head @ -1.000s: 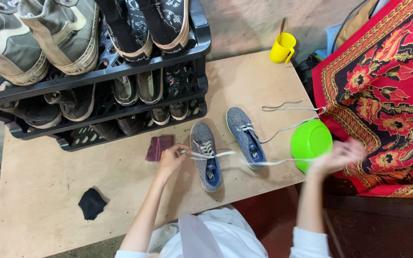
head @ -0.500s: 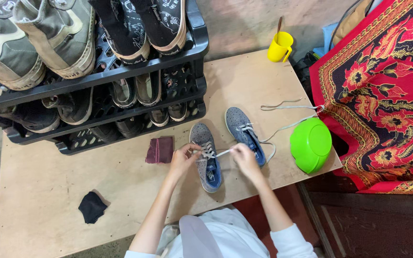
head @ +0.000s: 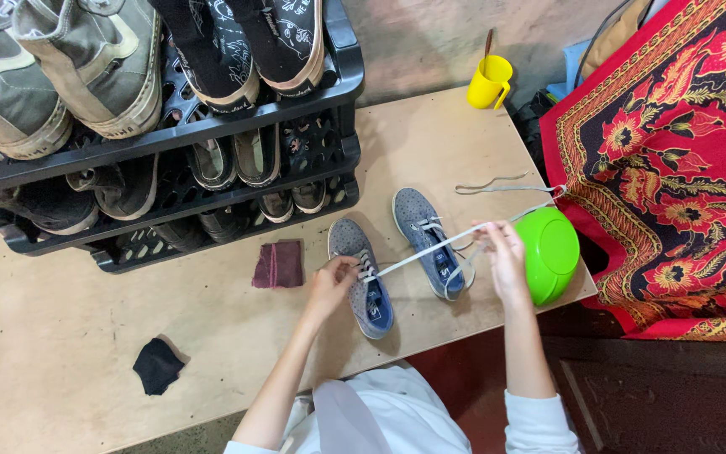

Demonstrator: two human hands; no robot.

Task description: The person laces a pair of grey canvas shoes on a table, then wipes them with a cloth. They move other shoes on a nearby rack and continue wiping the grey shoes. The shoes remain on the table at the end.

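Head view, lower centre of frame: left hand [head: 332, 282] pinching at eyelets of grey sneaker [head: 363, 277]. Right hand [head: 502, 250] closed on white lace [head: 430, 246], stretched taut between both, just left of green bowl [head: 552, 252].

A single head-worn camera looks almost straight down from above onto a plywood table [head: 86, 336], fairly near, the person's forearms entering from the bottom edge. A black shoe rack [head: 212, 126] fills the upper left; a red patterned cloth [head: 674, 168] fills the right.
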